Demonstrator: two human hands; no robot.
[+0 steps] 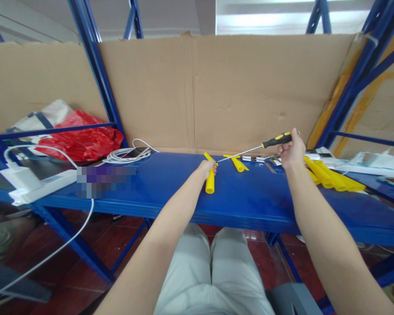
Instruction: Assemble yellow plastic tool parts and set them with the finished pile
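Observation:
My left hand [208, 168] is closed round a yellow plastic tube-shaped piece [210, 183], its hollow round end toward me and a narrow part sticking out beyond my fingers. In my right hand [292, 149] is the black and yellow handle of a long screwdriver [249, 151]. Its thin metal shaft slopes down to the left, and the tip meets the yellow piece at my left fingers; whether it sits on a screw is too small to tell. Another yellow piece [238, 164] lies on the blue shelf [170, 183] just right of my left hand.
Several yellow tubes [331, 177] lie beside my right forearm. Small parts and a metal strip [270, 167] are behind. Leftward are a white power strip [49, 186], coiled white cable [127, 155] and red plastic bag [81, 138]. A cardboard panel [249, 92] closes the back between blue posts.

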